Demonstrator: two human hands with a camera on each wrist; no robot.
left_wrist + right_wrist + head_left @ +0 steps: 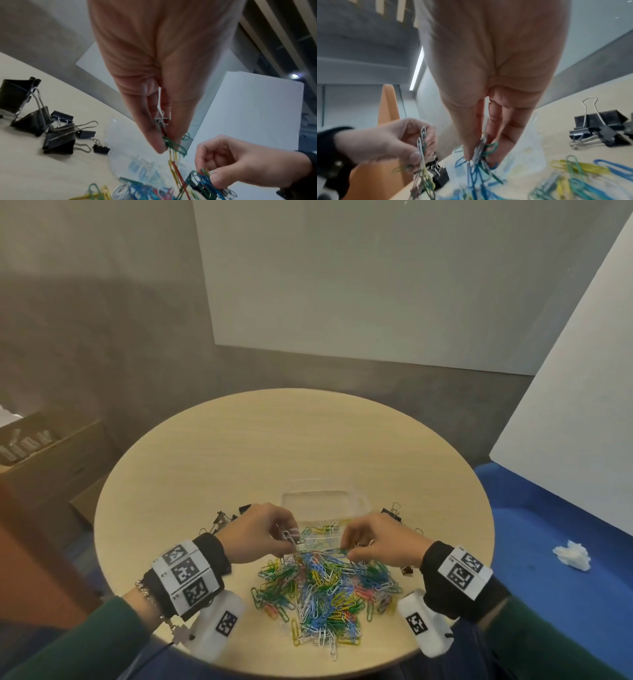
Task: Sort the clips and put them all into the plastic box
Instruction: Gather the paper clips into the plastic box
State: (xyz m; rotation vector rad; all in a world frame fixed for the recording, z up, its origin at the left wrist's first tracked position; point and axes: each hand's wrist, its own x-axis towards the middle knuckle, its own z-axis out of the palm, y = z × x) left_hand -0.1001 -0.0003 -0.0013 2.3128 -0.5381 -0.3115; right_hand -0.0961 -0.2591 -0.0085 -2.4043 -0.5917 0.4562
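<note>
At the near edge of the round worktop (205,446), spread in a loose heap: coloured paper clips (325,587) in green, blue, yellow, red and white, reaching from the near rim toward the middle.

Just above the far side of that heap, both hands, close together but apart. Left hand (260,534): fingers curled, thumb and fingertips (159,143) pinched on a small tangle of paper clips, white, green and yellow ones among them, with a strand of yellow and red clips dangling from the pinch down to the heap. Right hand (380,539): fingers curled likewise, thumb and fingertips (496,152) pinched on a bunch of blue, green and silver-white clips that trails into the heap. Black cuffs and white marker bands on both wrists; green sleeves behind them.

Directly beyond the hands, toward the middle of the worktop: clear plastic box (323,505), open at the top, a few yellow and white clips at its near end.

Left of the box, near the left hand: cluster of black binder clips (56,136), large and small, lying on their sides. Right of the box, near the right hand: more black binder clips (600,129), one with a wire handle standing up. Far half of the worktop: bare wood surface only.
</note>
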